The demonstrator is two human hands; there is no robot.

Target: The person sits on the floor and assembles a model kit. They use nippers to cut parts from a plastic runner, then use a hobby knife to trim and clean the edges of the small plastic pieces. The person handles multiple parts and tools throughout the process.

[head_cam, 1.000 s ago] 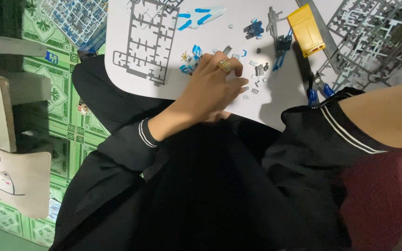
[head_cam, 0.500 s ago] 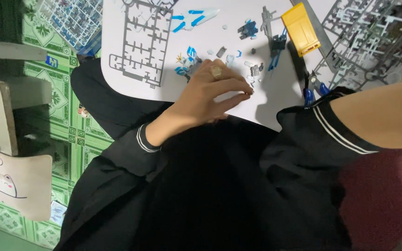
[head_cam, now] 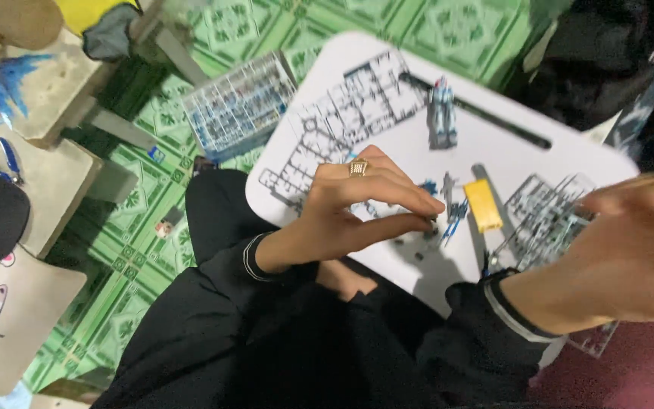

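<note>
White rounded tabletop (head_cam: 569, 163): your left hand (head_cam: 357, 208) pinches a tiny dark part (head_cam: 431, 225); yellow rectangular block (head_cam: 483, 204) at three o'clock. Right hand (head_cam: 630, 250) blurred, grip unclear.

Place: home hobby corner | Evidence: green patterned floor mat (head_cam: 153, 182), low white plastic lap table (head_cam: 569, 159), grey plastic model-kit part frames (head_cam: 357, 113), cat-print cushion (head_cam: 9, 318)

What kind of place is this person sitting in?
Probably a room at home, used as a hobby spot. The person sits on a green patterned tile floor at a low white table spread with plastic model-kit part frames and a small standing model figure.
</note>
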